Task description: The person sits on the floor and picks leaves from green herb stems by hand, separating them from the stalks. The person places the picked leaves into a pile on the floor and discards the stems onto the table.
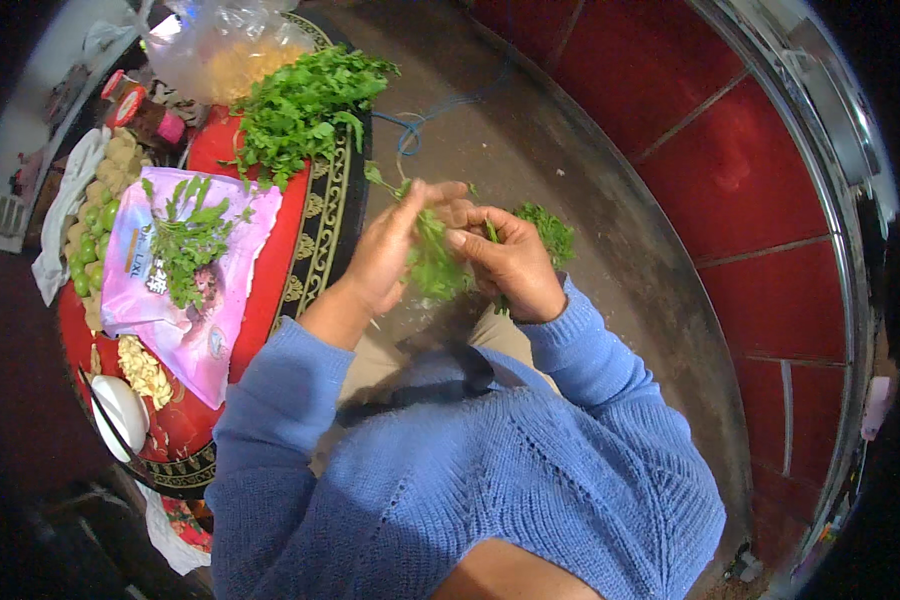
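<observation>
Both my hands are in front of my lap, around sprigs of leafy green herb [436, 259] that look like cilantro. My left hand [394, 247] cups the leaves with its palm turned inward. The thumb and fingers of my right hand [514, 259] pinch stems close to the left fingertips. A larger bunch of the herb [307, 105] lies at the table's edge, up and to the left. A smaller heap of greens [187, 240] rests on a pink plastic package [131, 217]. More green leaves [547, 232] show below, beyond my right hand.
The round table [270, 247] has a red top and patterned border. On it are a clear plastic bag [217, 60], red-lidded jars [127, 105], green fruits [90, 251], peeled garlic-like pieces [144, 371] and a white bowl [120, 416]. Blue cord [409, 135] lies beyond. Red panels [727, 150] stand right.
</observation>
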Motion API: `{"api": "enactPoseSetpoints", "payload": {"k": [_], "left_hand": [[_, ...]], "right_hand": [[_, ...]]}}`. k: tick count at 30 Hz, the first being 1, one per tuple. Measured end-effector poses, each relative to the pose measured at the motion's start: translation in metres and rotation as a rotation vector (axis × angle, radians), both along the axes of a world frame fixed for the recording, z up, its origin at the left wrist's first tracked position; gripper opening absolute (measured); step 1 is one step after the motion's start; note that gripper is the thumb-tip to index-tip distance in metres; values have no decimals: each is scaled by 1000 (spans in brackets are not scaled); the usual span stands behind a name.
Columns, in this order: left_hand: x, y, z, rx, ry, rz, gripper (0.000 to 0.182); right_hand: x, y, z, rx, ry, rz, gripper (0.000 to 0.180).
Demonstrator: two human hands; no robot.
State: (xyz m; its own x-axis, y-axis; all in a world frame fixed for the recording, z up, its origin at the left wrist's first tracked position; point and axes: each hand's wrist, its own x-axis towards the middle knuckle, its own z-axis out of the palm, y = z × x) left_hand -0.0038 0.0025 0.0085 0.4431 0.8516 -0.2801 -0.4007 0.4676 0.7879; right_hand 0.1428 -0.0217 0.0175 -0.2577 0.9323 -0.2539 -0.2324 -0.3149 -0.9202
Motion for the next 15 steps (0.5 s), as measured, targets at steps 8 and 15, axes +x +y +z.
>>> {"api": "enactPoseSetpoints", "payload": {"k": [8,15], "left_hand": [[1,-5,0,211,218,-8,48],[3,-4,-4,272,290,77,36]], "right_hand": [[-17,5,-11,214,-133,9,19],[-3,3,-4,-33,-103,-27,10]]}}
